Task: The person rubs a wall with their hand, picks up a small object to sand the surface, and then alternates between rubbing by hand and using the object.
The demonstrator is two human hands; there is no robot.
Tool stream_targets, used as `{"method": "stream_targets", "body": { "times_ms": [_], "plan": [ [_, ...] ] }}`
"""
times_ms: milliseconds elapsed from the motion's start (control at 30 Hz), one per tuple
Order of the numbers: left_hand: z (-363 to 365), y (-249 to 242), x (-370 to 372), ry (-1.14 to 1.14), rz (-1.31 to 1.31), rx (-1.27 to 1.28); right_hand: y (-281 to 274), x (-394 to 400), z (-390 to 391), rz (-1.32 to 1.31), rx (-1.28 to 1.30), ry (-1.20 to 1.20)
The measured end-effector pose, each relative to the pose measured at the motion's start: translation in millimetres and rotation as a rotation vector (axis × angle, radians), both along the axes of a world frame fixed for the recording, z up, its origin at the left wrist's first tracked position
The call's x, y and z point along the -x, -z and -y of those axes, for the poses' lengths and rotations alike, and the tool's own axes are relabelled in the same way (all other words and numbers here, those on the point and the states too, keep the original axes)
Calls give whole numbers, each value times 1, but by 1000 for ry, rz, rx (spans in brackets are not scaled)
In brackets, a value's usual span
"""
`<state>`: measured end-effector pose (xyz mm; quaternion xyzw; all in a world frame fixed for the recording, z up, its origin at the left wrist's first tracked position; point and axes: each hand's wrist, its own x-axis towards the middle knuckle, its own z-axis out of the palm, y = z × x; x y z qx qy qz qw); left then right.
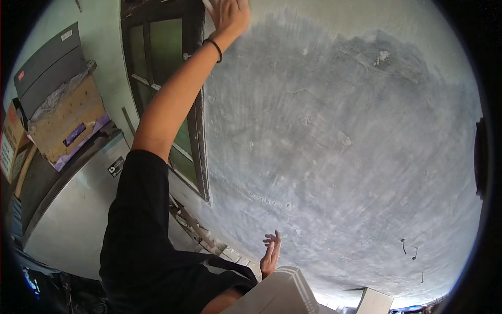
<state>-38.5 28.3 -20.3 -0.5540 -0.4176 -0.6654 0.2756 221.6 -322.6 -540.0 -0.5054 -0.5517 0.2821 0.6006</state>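
Note:
My left arm, in a black sleeve with a thin black band at the wrist, stretches up across the view. At the top edge, my left hand [230, 17] is by the upper corner of the door frame and the wall [324, 136]. Its fingers are partly cut off and look whitish; whether they hold anything is hidden. Low in the middle is my right hand [270, 254], its fingers apart and nothing seen in them. Just below it, a pale plastic thing with a ribbed edge [295, 288] covers part of my right arm. The wall is patchy grey with rough, pale spots.
A dark-framed door with glass panes [167, 49] stands left of the wall. Farther left, cardboard boxes [68, 118] and a dark grey box [49, 68] are stacked on a silvery surface [78, 225]. Short dark wires [403, 246] stick out of the wall at lower right.

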Motion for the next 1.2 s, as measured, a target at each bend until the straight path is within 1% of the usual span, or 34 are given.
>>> {"method": "stream_targets", "body": {
  "times_ms": [67, 100, 167, 200, 233, 267, 300, 333, 433, 500, 533, 600, 633, 667, 700, 733, 800, 833, 900, 967, 1000, 1067, 1100, 1200],
  "plan": [
    [4, 13, -12, 52, -83, -9, 4, 2, 2, -26, -15, 20],
    [6, 16, -15, 36, -120, -18, 9, 1, 5, -43, 15, 27],
    [3, 5, -11, 47, -101, -30, 17, -3, 5, -47, 72, 44],
    [0, 1, -6, 47, -80, -16, 14, -5, -2, -42, 56, 56],
    [-4, -7, 1, -2, -124, -47, 12, -2, -2, -38, 73, 51],
    [-5, -12, 6, -5, -122, -26, 13, -1, 9, -32, 113, 38],
    [-3, -20, 10, -23, -70, 10, 14, -1, 9, -1, 52, 10],
    [0, -24, 11, -41, -15, 33, 13, -3, 9, 11, 62, 3],
    [2, -8, -5, -25, -4, 22, 8, -4, 6, 41, 27, -17],
    [1, 6, -11, -22, -71, 3, 12, -3, 8, -5, 81, 32],
    [0, 6, -9, -21, -73, 2, 15, -4, 10, -24, 110, 57],
    [-3, -4, -3, 53, -38, 7, 16, -6, 3, -10, 112, 64],
    [-4, -8, 1, -6, -94, -24, 18, -6, 0, -16, 109, 52],
    [-4, -11, 5, -11, -93, 1, 23, -4, 10, -22, 130, 31],
    [-4, -16, 6, -6, -51, -6, 20, -3, 11, 5, 98, 24],
    [-3, -16, 6, -1, -6, -25, 17, -3, 13, 13, 118, 14],
    [0, -8, 2, 3, 15, -8, 12, -3, 8, 73, 31, -31],
    [2, -1, -3, 10, -3, 7, 11, -2, 8, 57, 11, -18],
    [2, 10, -13, 3, -68, -17, 13, -4, 7, 27, 41, 5],
    [3, 9, -10, 29, -55, -6, 13, -7, 14, 27, 111, 29],
    [3, 4, -8, 53, -41, 5, 16, -9, 12, 28, 96, 37],
    [1, -6, -3, 18, -70, 10, 26, -11, 18, 16, 95, 31],
    [1, -6, -2, 8, -77, -7, 25, -10, 24, 22, 119, 27],
    [5, 2, -6, -12, -84, -42, 19, -11, 23, 80, 70, 4]
  ]
}}
